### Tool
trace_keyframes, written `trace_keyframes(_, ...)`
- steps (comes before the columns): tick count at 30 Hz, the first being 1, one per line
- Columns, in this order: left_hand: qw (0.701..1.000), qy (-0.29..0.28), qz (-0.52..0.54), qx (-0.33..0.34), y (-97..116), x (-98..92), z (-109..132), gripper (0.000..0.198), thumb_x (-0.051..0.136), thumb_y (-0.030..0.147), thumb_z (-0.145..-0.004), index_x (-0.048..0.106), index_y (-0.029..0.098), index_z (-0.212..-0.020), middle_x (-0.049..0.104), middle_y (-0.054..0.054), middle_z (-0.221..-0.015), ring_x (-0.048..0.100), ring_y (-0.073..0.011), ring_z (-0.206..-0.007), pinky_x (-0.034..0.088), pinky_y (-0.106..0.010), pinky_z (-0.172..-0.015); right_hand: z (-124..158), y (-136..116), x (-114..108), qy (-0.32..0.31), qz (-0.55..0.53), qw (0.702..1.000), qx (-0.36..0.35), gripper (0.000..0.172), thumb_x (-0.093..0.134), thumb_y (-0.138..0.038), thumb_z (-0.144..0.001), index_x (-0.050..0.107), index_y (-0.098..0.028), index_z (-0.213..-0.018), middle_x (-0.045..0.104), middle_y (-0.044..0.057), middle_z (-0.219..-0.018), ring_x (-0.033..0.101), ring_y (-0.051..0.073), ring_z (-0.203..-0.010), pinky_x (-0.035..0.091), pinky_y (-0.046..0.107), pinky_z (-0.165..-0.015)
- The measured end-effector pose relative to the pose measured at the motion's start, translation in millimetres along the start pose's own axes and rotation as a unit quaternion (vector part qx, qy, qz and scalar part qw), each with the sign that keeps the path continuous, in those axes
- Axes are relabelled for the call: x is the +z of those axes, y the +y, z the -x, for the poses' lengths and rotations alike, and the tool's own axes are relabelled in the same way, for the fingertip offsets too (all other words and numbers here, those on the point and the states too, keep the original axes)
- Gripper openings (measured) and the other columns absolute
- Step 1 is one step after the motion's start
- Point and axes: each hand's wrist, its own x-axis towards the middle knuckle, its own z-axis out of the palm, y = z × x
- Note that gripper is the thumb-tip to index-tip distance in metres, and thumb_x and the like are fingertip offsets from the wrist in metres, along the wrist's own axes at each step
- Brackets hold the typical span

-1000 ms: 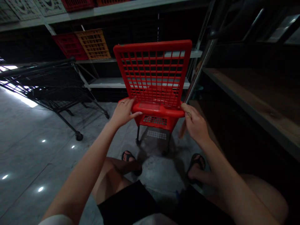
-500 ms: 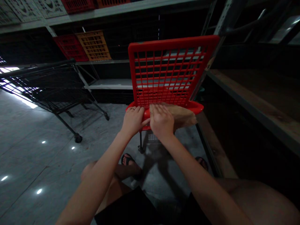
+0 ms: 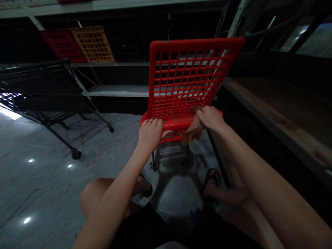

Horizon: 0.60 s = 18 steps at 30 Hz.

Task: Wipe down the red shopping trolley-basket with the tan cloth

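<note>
A red plastic shopping cart stands straight in front of me, its grid panel upright. My left hand is closed around the left part of the red handle bar, thumb below it. At the bar's right end, my right hand presses a brown cloth against the bar. The cloth is crumpled and hangs down below the handle, to the left of that hand. The right fingertips are partly hidden behind the cloth and the cart.
To the left stands a dark metal cart on wheels. Behind are shelves with a red crate and a yellow crate. A wooden-edged ledge runs along the right. My sandalled foot is on the grey floor.
My right hand has slid rightward along the handle bar with the brown cloth, away from my left hand. The left hand keeps its hold. The view has shifted slightly.
</note>
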Motion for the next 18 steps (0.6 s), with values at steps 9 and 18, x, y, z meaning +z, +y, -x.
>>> trace_keyframes(9,1.000,-0.018,-0.011,-0.006,-9.1,2.6,-8.1,0.046,0.054,0.057,-0.105,0.069,0.013,-0.112,0.075,-0.019,-0.106,0.069,-0.0365,-0.107,0.049,-0.046,-0.096,19.6,-44.8,19.3,0.092,0.024,0.989,-0.109,0.050,0.034,-0.030,-0.108,0.079,-0.011,-0.115,0.079,0.023,-0.109,0.075,0.035,-0.101,0.055,0.048,-0.092)
trace_keyframes(18,1.000,-0.022,-0.018,0.002,-7.2,3.6,-7.9,0.029,0.061,0.034,-0.103,0.068,0.013,-0.122,0.076,-0.017,-0.111,0.069,-0.0338,-0.108,0.050,-0.045,-0.096,57.5,-95.4,53.6,0.178,-0.051,0.942,-0.280,0.050,0.041,-0.024,-0.107,0.064,-0.008,-0.149,0.067,0.019,-0.149,0.061,0.032,-0.138,0.043,0.048,-0.122)
